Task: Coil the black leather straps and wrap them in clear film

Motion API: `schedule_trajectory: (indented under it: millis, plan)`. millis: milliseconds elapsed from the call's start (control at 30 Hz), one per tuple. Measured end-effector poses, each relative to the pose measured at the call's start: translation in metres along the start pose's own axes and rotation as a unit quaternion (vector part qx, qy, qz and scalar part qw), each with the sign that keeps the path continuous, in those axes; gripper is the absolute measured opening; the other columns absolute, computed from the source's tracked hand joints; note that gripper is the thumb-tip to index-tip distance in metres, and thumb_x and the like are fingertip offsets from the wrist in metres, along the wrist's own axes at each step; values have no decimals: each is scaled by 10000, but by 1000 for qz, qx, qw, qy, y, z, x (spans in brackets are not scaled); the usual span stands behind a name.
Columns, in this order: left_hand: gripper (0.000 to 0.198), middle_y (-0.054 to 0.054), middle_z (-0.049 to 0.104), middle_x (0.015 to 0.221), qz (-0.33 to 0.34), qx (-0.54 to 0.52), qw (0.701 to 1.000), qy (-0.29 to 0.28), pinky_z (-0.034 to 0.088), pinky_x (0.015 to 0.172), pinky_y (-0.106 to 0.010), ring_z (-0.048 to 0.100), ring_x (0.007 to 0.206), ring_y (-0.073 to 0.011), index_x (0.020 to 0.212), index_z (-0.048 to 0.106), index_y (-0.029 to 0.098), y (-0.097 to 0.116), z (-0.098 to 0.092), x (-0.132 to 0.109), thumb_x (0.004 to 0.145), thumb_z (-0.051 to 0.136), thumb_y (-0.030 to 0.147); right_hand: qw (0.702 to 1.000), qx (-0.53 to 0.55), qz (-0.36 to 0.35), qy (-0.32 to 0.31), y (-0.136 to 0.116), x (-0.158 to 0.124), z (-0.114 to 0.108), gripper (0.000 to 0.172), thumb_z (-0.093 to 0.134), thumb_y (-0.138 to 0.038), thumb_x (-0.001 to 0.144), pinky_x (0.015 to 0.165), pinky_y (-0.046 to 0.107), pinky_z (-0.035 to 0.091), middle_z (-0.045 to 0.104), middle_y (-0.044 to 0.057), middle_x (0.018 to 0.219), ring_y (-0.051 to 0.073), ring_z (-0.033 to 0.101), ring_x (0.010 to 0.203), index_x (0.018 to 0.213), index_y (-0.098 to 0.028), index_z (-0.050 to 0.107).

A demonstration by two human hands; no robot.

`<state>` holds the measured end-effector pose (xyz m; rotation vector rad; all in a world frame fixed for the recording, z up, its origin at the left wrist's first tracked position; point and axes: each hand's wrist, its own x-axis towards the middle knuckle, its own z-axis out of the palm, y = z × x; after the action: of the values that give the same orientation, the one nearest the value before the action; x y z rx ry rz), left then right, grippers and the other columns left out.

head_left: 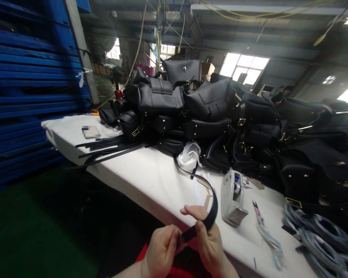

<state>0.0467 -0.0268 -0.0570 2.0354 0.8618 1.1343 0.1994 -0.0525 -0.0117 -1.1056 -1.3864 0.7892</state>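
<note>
A long black strap [212,208] bends in a loop above the near edge of the table and trails back toward the piled bags. My left hand [161,247] is closed around its near end, where something clear and shiny shows at the fingertips; I cannot make out what it is. My right hand [210,245] grips the same strap a little farther along, thumb on top and the fingers behind it. Just right of that hand stands a white tape dispenser [227,200]. Beyond it lies a hand tool with pink-and-white handles [259,216].
Black bags [168,96] with gold buckles are heaped along the back of the white-covered table [145,181]. Loose black straps [104,150] overhang its left edge. Plastic-wrapped coils [321,239] lie at right, crumpled white wrapping [189,156] mid-table. Blue stacked pallets [31,85] stand left.
</note>
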Motion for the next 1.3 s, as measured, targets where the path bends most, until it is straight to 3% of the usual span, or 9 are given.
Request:
schedule_trajectory:
  millis: [133, 233, 333, 500, 700, 867, 1067, 1167, 1300]
  plan:
    - [335, -16, 576, 592, 8, 23, 997, 69, 383, 527, -238, 544, 532, -140, 692, 504, 202, 5, 0, 14, 983, 343, 245, 994, 64, 73, -57, 23, 1, 21, 360, 493, -436, 957, 1034, 467, 422, 661, 83, 1229, 270, 585, 1140, 1256, -296, 638]
    - [358, -6, 559, 571, -12, 22, 999, 27, 378, 516, -235, 532, 515, -135, 673, 495, 205, 1, 2, 14, 990, 334, 247, 969, 221, 98, -44, 12, 11, 10, 400, 503, -489, 933, 935, 444, 490, 700, 76, 1146, 258, 645, 1003, 1267, -305, 627]
    - [393, 3, 537, 552, -25, 19, 999, -26, 377, 517, -228, 516, 500, -124, 649, 478, 201, -5, 3, 4, 1000, 311, 254, 955, 295, 39, 3, -15, 18, -15, 392, 510, -510, 915, 848, 408, 510, 722, 67, 1063, 233, 652, 872, 1209, -306, 668]
    - [408, 5, 535, 555, -18, 17, 998, -62, 368, 516, -215, 500, 499, -109, 653, 492, 189, -6, -1, -8, 1005, 301, 268, 979, 202, 11, -2, -46, 13, -30, 369, 451, -494, 961, 796, 413, 506, 730, 57, 890, 234, 658, 808, 1204, -317, 665]
    - [378, -12, 585, 593, -29, 0, 999, -18, 389, 531, -228, 530, 523, -121, 688, 529, 186, 6, -7, 5, 996, 326, 265, 1000, 8, -27, -8, -15, 2, 3, 338, 422, -390, 994, 939, 423, 464, 710, 75, 1053, 241, 628, 1012, 1210, -284, 659]
    - [353, -13, 566, 572, 3, 32, 999, 37, 379, 521, -237, 531, 519, -132, 669, 497, 196, 8, -6, 11, 980, 337, 244, 994, 41, 51, -82, 7, -1, 16, 371, 485, -407, 967, 988, 422, 458, 669, 83, 1210, 244, 601, 1116, 1290, -276, 610]
    - [386, 5, 545, 559, -33, 20, 997, -64, 375, 514, -218, 515, 500, -116, 655, 503, 191, -8, -3, -1, 993, 331, 262, 965, 257, 28, 37, -6, 18, -25, 378, 522, -472, 930, 855, 410, 513, 726, 78, 1083, 226, 672, 887, 1230, -282, 651]
    - [390, 3, 557, 568, -52, 13, 996, -77, 385, 519, -215, 521, 505, -118, 658, 508, 190, -10, -2, -4, 995, 331, 274, 976, 211, 26, 47, -10, 16, -27, 352, 499, -448, 952, 856, 407, 517, 741, 71, 1009, 227, 675, 895, 1211, -275, 664]
    - [375, 0, 579, 580, -61, -8, 998, -34, 400, 526, -215, 540, 514, -120, 679, 527, 191, -4, -6, 1, 992, 336, 268, 996, 67, 64, 8, 1, 2, 0, 339, 491, -422, 964, 967, 431, 485, 727, 77, 1095, 243, 646, 1052, 1202, -261, 672]
